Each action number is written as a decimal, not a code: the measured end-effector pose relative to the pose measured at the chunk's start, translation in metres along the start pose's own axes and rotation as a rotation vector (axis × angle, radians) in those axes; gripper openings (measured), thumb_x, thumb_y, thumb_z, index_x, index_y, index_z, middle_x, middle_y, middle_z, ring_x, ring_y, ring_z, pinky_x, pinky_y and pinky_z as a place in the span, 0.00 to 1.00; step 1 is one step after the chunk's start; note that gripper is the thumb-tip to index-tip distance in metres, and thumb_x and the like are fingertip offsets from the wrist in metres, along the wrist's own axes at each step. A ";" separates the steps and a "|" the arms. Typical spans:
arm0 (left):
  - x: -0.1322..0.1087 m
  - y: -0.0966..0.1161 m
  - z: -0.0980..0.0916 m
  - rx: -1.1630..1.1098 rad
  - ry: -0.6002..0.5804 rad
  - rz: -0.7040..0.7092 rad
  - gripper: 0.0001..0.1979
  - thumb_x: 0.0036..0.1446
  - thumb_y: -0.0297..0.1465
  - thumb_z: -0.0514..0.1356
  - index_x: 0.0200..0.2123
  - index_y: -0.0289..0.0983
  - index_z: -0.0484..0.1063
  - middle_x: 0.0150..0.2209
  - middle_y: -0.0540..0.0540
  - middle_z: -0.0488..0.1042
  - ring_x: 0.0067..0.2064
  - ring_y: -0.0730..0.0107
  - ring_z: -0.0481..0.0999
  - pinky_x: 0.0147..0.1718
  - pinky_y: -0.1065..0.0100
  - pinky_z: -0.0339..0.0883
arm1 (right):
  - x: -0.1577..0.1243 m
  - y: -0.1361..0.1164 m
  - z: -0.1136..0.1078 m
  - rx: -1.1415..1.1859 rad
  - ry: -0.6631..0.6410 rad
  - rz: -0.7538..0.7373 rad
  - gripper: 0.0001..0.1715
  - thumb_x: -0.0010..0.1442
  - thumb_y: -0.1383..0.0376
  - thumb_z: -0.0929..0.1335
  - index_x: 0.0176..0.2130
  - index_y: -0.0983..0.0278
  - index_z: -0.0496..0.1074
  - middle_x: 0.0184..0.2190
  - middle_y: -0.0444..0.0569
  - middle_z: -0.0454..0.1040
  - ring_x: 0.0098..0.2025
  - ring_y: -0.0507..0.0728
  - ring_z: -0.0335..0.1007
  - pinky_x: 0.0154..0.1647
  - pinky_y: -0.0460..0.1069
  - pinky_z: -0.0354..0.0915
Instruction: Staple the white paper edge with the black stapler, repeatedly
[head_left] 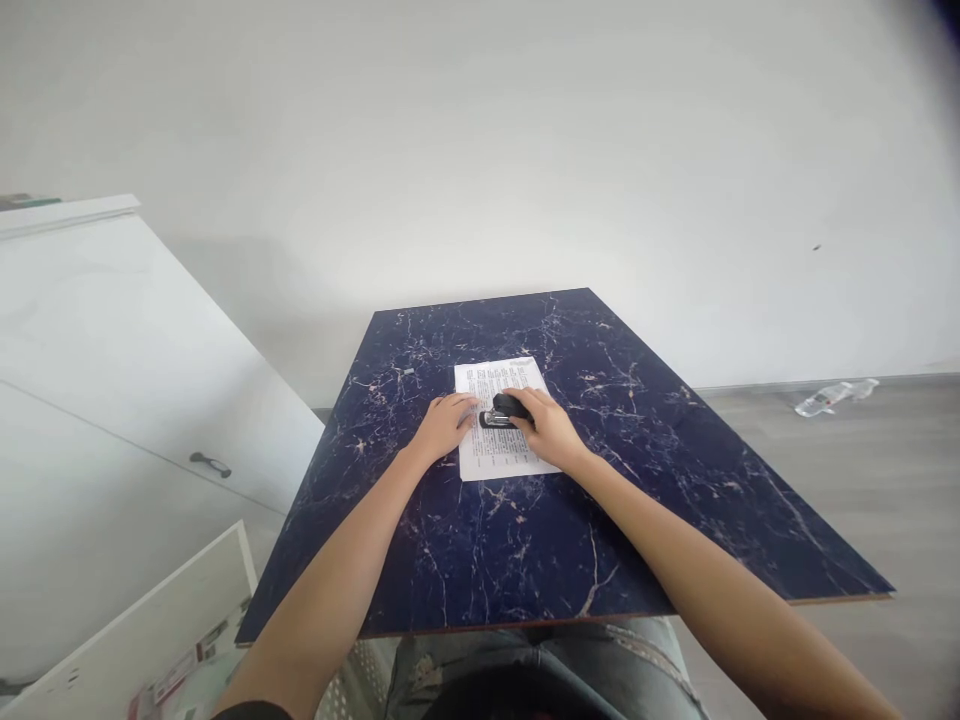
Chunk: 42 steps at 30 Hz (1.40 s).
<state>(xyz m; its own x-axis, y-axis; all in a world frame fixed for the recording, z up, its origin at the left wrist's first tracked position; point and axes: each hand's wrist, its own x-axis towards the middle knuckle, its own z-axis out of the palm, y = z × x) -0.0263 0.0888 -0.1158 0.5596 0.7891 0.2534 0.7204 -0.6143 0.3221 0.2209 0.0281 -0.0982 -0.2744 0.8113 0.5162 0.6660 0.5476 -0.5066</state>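
Observation:
On the dark blue table lies a white sheet of printed paper point(499, 463); whether it is one sheet or several I cannot tell. A black stapler point(495, 416) rests over the middle of it, its nose pointing left and a silver metal part showing. My right hand point(553, 432) is closed around the stapler's back end from the right. Over the paper's left edge lies my left hand point(444, 426), fingers stretched toward the stapler's nose. Those fingertips touch the paper, just short of the stapler.
The table point(525, 560) has a marbled top with light veins. To the left stands a white cabinet point(150, 350) with a dark handle point(211, 464). An open white drawer point(180, 600) juts out low left. A clear plastic item point(832, 397) lies on the floor by the wall.

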 end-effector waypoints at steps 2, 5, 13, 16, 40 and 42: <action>0.002 -0.001 0.002 -0.010 -0.016 0.019 0.17 0.70 0.31 0.54 0.59 0.46 0.74 0.64 0.46 0.72 0.66 0.56 0.68 0.65 0.49 0.56 | -0.001 0.002 0.004 -0.018 -0.052 -0.008 0.25 0.66 0.71 0.66 0.61 0.61 0.68 0.49 0.54 0.76 0.50 0.64 0.72 0.52 0.59 0.69; 0.003 -0.003 0.003 -0.021 -0.024 0.027 0.17 0.70 0.31 0.54 0.58 0.46 0.74 0.64 0.46 0.72 0.66 0.55 0.68 0.65 0.48 0.55 | -0.002 0.007 0.007 -0.062 -0.097 -0.021 0.25 0.66 0.70 0.67 0.61 0.60 0.68 0.48 0.54 0.77 0.49 0.64 0.72 0.50 0.58 0.69; 0.001 -0.002 0.001 -0.048 0.003 0.058 0.16 0.69 0.32 0.55 0.57 0.45 0.75 0.62 0.44 0.73 0.64 0.52 0.68 0.61 0.46 0.58 | 0.002 0.019 0.000 0.065 -0.095 -0.015 0.28 0.64 0.62 0.72 0.62 0.60 0.71 0.53 0.55 0.77 0.54 0.65 0.72 0.57 0.61 0.68; 0.000 -0.002 -0.002 -0.069 0.012 0.055 0.15 0.68 0.33 0.57 0.55 0.44 0.76 0.60 0.43 0.74 0.61 0.51 0.69 0.60 0.46 0.59 | 0.005 0.035 -0.016 0.141 0.023 0.112 0.19 0.70 0.57 0.65 0.55 0.61 0.76 0.49 0.53 0.80 0.52 0.63 0.73 0.57 0.61 0.67; -0.007 0.012 -0.018 -0.429 -0.163 0.058 0.22 0.59 0.44 0.66 0.52 0.41 0.70 0.48 0.43 0.75 0.45 0.59 0.74 0.46 0.58 0.67 | 0.000 0.035 -0.036 0.984 -0.303 0.908 0.16 0.70 0.63 0.69 0.55 0.66 0.74 0.53 0.59 0.78 0.38 0.60 0.84 0.44 0.53 0.82; -0.008 0.012 -0.019 -0.442 -0.150 0.062 0.18 0.61 0.43 0.64 0.51 0.41 0.71 0.48 0.43 0.76 0.45 0.59 0.75 0.46 0.58 0.68 | -0.001 0.037 -0.034 1.002 -0.304 0.892 0.17 0.69 0.60 0.70 0.54 0.66 0.74 0.52 0.59 0.79 0.38 0.61 0.85 0.43 0.53 0.82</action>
<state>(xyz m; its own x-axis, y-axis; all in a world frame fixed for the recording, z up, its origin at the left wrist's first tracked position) -0.0298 0.0754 -0.0966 0.6725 0.7225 0.1603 0.4581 -0.5765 0.6766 0.2693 0.0406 -0.0933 -0.2480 0.9041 -0.3480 -0.0502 -0.3708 -0.9274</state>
